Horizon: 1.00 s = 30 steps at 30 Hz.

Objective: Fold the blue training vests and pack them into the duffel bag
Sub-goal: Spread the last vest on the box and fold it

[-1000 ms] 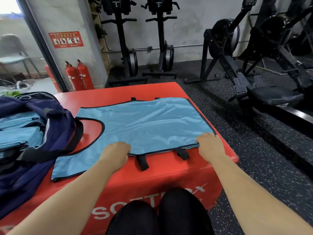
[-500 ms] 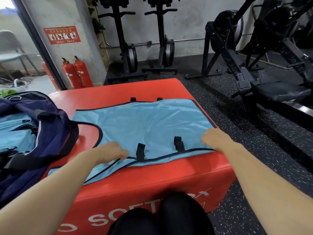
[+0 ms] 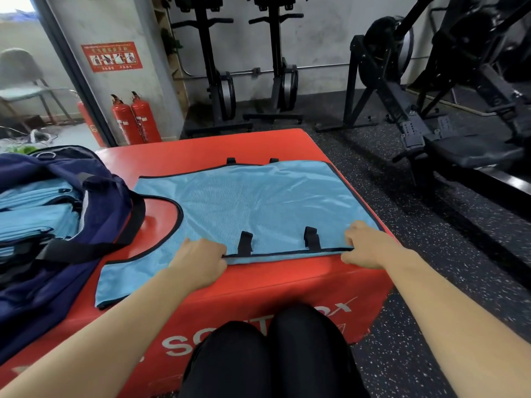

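The vest (image 3: pixel 258 208) lies spread flat on the red box (image 3: pixel 201 147), its long side running left to right. Its curved neck cut-out faces the bag (image 3: pixel 109 202), and its near hem runs just inside the box's front edge. It seems to be laid out this way so that the hem can be carried over in one clean fold across the width. The two black straps (image 3: pixel 245 242) on the near hem lie turned up onto the blue cloth, which suggests the edge is being lifted or rolled away from the person.

The left hand (image 3: pixel 198 261) is curled, knuckles up, and pinches the hem just left of the nearer strap. The right hand (image 3: pixel 365 245) is curled too and pinches the hem at the vest's near right corner, thumb below and fingers above. The spacing keeps the edge taut between them.

The bag sits open at the left end of the box, touching the vest's shoulder area. Folded vests (image 3: pixel 34 214) are stacked inside it, so the packing is partly done. This vest is not yet folded.
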Each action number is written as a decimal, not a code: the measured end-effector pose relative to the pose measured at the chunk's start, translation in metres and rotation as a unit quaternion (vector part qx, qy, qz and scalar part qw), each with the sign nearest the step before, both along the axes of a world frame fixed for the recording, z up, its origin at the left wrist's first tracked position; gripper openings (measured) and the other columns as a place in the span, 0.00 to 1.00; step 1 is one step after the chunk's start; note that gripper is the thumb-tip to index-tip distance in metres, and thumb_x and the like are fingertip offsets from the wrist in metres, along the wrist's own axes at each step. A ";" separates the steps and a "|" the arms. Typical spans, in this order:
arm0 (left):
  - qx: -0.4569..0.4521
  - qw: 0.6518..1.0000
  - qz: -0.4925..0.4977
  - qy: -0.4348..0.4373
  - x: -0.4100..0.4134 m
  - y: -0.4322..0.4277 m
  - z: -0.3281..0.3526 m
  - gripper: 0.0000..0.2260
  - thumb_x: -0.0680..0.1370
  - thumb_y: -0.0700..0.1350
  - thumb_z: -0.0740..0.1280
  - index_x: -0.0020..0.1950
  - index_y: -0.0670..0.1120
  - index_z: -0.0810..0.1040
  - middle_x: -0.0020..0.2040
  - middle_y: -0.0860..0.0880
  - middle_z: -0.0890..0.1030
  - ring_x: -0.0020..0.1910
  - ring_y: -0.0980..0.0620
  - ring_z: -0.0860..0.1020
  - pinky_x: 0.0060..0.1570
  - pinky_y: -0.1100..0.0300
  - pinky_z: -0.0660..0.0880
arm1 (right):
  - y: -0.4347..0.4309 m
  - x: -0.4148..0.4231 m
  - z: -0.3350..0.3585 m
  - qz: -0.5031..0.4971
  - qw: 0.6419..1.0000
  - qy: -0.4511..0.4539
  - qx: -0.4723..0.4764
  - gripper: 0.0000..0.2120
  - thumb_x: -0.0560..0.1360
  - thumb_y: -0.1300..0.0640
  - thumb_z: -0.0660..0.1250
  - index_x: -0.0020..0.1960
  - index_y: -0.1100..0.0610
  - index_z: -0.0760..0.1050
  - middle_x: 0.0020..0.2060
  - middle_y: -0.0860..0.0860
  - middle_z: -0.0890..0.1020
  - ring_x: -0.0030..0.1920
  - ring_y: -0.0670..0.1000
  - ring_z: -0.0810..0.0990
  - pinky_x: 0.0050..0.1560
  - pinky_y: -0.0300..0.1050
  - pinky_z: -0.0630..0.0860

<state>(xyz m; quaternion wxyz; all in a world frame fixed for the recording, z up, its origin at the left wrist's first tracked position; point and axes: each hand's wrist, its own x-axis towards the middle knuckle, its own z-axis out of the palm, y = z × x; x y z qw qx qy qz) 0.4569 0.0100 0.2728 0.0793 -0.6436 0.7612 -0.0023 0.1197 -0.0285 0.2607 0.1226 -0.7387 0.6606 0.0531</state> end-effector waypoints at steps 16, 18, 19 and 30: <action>0.017 0.926 0.073 0.370 0.018 -0.011 0.003 0.09 0.79 0.46 0.65 0.44 0.49 0.84 0.39 0.48 0.82 0.33 0.55 0.74 0.36 0.61 0.72 | 0.008 0.042 -0.001 -0.137 0.957 -0.240 -0.084 0.14 0.77 0.56 0.63 0.61 0.58 0.75 0.60 0.55 0.79 0.61 0.57 0.75 0.61 0.50 0.72; -0.001 0.921 0.124 0.369 0.004 -0.019 -0.003 0.11 0.80 0.45 0.62 0.42 0.45 0.81 0.37 0.49 0.82 0.27 0.53 0.71 0.29 0.64 0.68 | 0.000 0.058 -0.005 -0.166 0.934 -0.314 -0.043 0.22 0.76 0.56 0.66 0.68 0.60 0.70 0.62 0.57 0.77 0.63 0.58 0.75 0.63 0.50 0.71; 0.014 0.923 0.145 0.355 -0.001 -0.022 -0.011 0.12 0.79 0.47 0.61 0.40 0.44 0.78 0.39 0.47 0.83 0.27 0.52 0.71 0.30 0.63 0.68 | -0.004 0.063 -0.008 -0.167 0.931 -0.322 -0.028 0.25 0.75 0.55 0.68 0.70 0.59 0.68 0.62 0.57 0.76 0.63 0.58 0.74 0.64 0.51 0.71; 0.141 0.835 0.157 0.508 -0.014 -0.013 0.004 0.38 0.82 0.64 0.44 0.24 0.44 0.76 0.24 0.50 0.64 0.29 0.52 0.63 0.48 0.56 0.67 | 0.006 0.043 0.026 -0.171 0.851 -0.497 -0.004 0.16 0.65 0.55 0.64 0.18 0.55 0.74 0.22 0.47 0.76 0.27 0.45 0.71 0.34 0.35 0.69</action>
